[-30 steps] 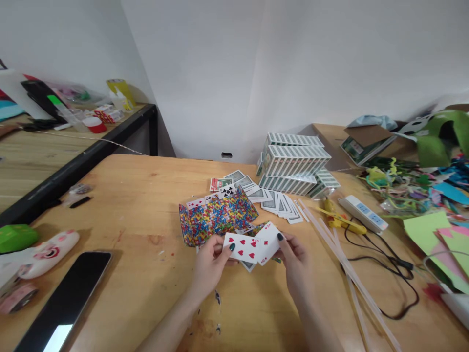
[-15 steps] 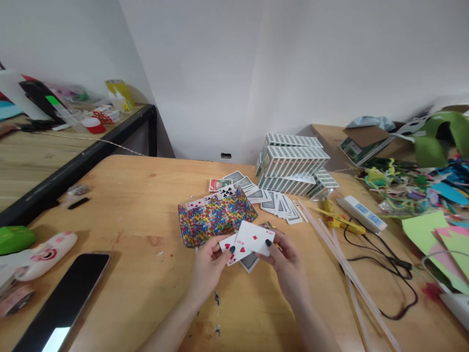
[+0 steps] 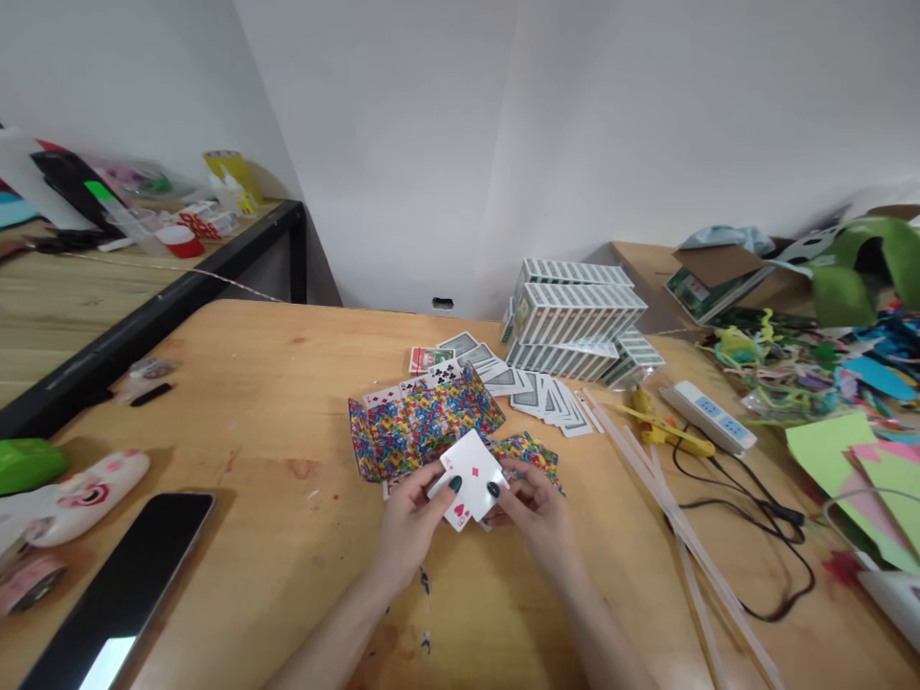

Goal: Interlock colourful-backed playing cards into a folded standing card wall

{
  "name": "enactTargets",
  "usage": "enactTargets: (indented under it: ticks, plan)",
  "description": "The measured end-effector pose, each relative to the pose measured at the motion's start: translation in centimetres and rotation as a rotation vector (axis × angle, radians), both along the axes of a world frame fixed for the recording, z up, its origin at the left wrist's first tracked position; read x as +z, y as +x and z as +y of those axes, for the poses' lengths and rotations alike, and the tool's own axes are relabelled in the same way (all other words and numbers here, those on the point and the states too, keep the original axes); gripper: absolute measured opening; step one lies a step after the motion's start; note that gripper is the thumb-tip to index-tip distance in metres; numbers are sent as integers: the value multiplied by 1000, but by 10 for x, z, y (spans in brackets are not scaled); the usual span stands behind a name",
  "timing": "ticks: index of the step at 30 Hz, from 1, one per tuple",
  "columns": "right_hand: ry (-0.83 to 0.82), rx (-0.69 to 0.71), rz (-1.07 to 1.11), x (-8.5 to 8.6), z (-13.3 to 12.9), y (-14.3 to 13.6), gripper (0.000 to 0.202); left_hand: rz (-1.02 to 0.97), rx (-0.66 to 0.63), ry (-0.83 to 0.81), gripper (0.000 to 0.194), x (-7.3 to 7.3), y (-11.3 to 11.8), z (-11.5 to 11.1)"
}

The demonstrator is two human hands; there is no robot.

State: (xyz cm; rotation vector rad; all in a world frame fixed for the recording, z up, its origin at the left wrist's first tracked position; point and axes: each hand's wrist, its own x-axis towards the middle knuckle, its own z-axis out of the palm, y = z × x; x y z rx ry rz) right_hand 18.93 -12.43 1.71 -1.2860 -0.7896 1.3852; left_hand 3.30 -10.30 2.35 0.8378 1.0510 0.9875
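Between thumb and fingers, my left hand (image 3: 411, 522) grips playing cards; a six of hearts (image 3: 457, 518) shows at the lower edge. An ace of diamonds (image 3: 474, 471) lies face up over it, pinched by my right hand (image 3: 536, 508) and also under my left thumb. Just beyond the hands stands a folded holder with a colourful brick pattern (image 3: 424, 426), and cards (image 3: 380, 397) poke up along its back. A similar patterned piece (image 3: 528, 450) lies behind my right hand. Face-down cards (image 3: 550, 401) are spread to the right of the holder.
Striped card boxes (image 3: 582, 314) are stacked at the back. To the right lie clear sticks (image 3: 676, 508), a yellow glue gun (image 3: 668, 433), a power strip (image 3: 711, 417), a black cable and coloured scraps. A phone (image 3: 122, 594) rests at the left front.
The ace of diamonds has moved left and now overlaps more of the heart card. My right hand has shifted left toward my left hand, leaving the patterned piece behind it more visible.
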Motion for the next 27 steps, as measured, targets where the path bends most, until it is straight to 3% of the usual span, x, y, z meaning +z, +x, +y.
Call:
enactTargets:
  ticks: [11, 14, 18, 23, 27]
  plan:
    - [-26, 247, -70, 7, -1, 4, 30, 218, -79, -100, 37, 10, -1, -1]
    - [-35, 211, -91, 2, 0, 7, 30, 242, -165, -90, 36, 9, -1, -2]
    - [-57, 157, -86, -7, 1, 10, 33, 226, -132, -31, 42, 3, -2, 1]
    - [-21, 72, -117, -13, 2, 13, 32, 204, -157, 26, 28, 1, -5, 5]
    - [-7, 43, -126, -12, 3, 12, 33, 230, -179, 102, 28, 4, -4, 5]
